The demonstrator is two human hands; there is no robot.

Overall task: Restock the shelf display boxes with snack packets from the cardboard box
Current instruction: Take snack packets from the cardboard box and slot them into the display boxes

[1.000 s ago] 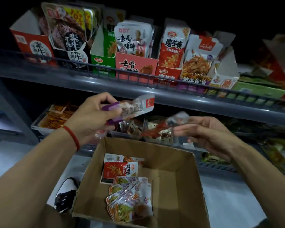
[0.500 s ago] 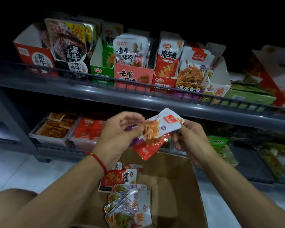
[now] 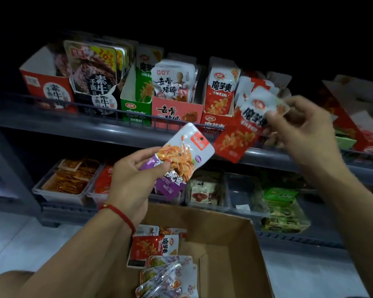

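Note:
My left hand (image 3: 131, 181) grips a purple-and-white snack packet (image 3: 181, 155) in front of the lower shelf, above the cardboard box (image 3: 230, 250). My right hand (image 3: 297, 125) pinches a red-and-white snack packet (image 3: 241, 130) by its top, level with the upper shelf rail, just right of the red display box (image 3: 215, 121) of matching packets. The cardboard box holds a red packet (image 3: 153, 246) and several pale packets (image 3: 168, 278) at its left side.
The upper shelf (image 3: 95, 130) carries a row of display boxes: red (image 3: 50, 89), black, green (image 3: 136, 106) and pink (image 3: 177, 112). Clear trays (image 3: 65, 186) of snacks line the lower shelf. Red cartons (image 3: 353, 117) lean at the right. Pale floor lies at lower left.
Both hands were together at the box, holding the packets. Now they have split: my right hand has risen to the upper shelf with the red packet, my left keeps the purple one.

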